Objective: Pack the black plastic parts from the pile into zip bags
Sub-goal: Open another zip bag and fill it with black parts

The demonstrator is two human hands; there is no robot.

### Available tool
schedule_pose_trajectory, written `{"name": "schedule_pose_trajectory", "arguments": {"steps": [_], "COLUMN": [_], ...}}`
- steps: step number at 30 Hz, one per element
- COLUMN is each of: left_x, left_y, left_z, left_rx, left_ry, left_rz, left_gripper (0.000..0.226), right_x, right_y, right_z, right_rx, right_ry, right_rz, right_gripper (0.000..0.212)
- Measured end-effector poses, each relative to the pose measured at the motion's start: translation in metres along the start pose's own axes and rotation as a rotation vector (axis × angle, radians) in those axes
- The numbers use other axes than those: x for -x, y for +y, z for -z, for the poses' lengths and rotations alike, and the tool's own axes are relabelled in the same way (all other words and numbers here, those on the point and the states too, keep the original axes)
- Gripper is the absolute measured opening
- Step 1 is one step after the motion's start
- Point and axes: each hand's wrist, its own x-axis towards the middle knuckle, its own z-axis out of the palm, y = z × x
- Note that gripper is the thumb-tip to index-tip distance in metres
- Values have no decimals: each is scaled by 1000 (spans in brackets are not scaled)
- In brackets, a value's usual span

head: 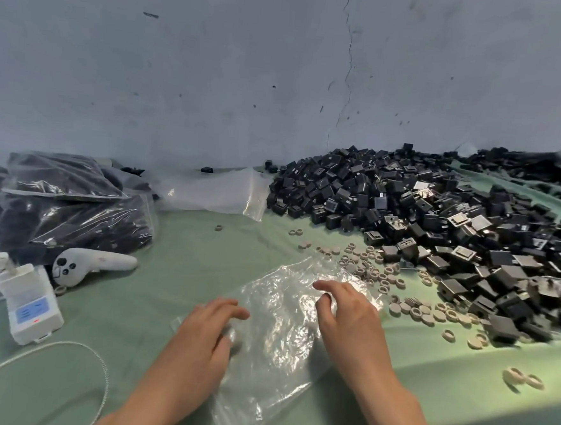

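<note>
Green cloth (169, 264) covers the tabletop. By its near edge an empty clear zip bag (280, 332) lies flat and crumpled, reaching away toward the pile. The left hand (207, 331) rests on the bag's left side with fingers loosely spread, grasping nothing. The right hand (345, 311) sits on the bag's far right part with fingers bent onto the film; I cannot tell whether they pinch it.

The step in hand looks like opening the bag. Doing it well means finding the zip mouth, which I cannot make out, then pinning one lip and peeling the other up, since thin film tends to cling to itself.

Just beyond the bag lie loose beige rings (368, 271), which should stay out of any scoop. Past them, toward the far right corner, the pile of black plastic parts (421, 215) is heaped. Filled bags (72, 221) are stacked at the left edge, and spare empty bags (214, 191) lie by the wall (215, 75).
</note>
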Motion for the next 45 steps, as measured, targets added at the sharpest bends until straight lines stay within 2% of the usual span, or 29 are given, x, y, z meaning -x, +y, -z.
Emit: {"name": "schedule_pose_trajectory", "arguments": {"steps": [4,8,11,13,16,21,25,29,36,39,41,43,45], "left_x": [-37,-102,-132,-138,-141,-170,-156,-159,-182,-173,-168,-168,-169], "left_y": [29,59,57,48,43,58,46,41,54,54,50,46,45], "left_z": [-20,-57,-80,-88,-91,-88,-99,-100,-96,-104,-106,-106,-105], "left_rx": [19,21,-148,-277,-341,-380,-372,-384,-391,-393,-384,-385,-388], "left_ry": [23,-61,-169,-162,-73,-176,-87,-145,-246,-162,-139,-172,-216], "left_rz": [-103,-123,-114,-101,-58,103,-17,-16,131,132,102,66,50], "left_gripper": [41,44,47,47,41,40,48,58,63,62,62,60,59], "right_x": [-9,-9,-6,-7,-7,-11,-14,-17,-19,-21,-24,-27,-26], "right_y": [7,22,28,31,36,35,28,22,23,28,29,31,34], "right_z": [-2,-10,-15,-14,-10,1,3,2,-1,1,1,-1,-4], "right_rx": [94,269,373,360,324,341,345,357,362,369,297,213,204], "right_ry": [46,-158,-182,-181,-183,-77,-83,-77,-67,8,73,28,-99], "right_rz": [-6,-78,-44,-46,-64,-72,-115,-157,-209,-165,-71,23,69], "right_gripper": [42,51,51,52,51,36,34,34,33,34,37,43,50]}}
